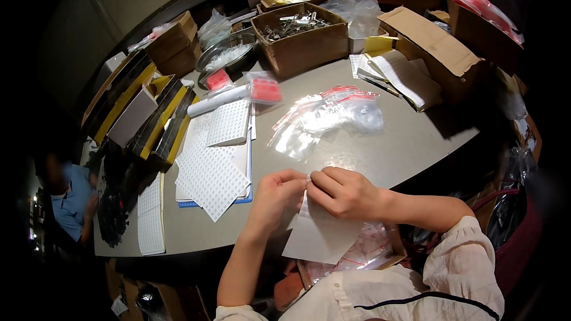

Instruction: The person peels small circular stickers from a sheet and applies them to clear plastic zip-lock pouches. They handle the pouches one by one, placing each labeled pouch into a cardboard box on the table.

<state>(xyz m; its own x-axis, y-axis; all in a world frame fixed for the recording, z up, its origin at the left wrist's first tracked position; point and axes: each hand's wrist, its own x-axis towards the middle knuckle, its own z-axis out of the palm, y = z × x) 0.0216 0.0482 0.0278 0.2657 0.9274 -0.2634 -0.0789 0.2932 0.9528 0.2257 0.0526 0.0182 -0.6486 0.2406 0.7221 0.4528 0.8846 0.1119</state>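
Observation:
Close in front of my body, both hands meet at the upper end of a plain white sheet point(321, 235). My left hand point(278, 195) pinches at its top corner with thumb and forefinger. My right hand point(344, 191) is closed, its fingers bent over the same end, fingertips touching or nearly touching the left ones. The sheet hangs tilted over an open box point(392, 249) of clear zip bags with red lines point(372, 244). Just beyond my hands, a fanned pile of clear zip bags point(327, 119) with red closures lies on the grey table point(410, 148).
Printed label sheets point(214, 172) lie on a blue-edged board at the left, near black-and-yellow file boxes point(151, 113). Behind stand a metal bowl point(229, 53) of small clear pieces and a cardboard box point(300, 50) of metal parts. A person point(72, 196) is at far left.

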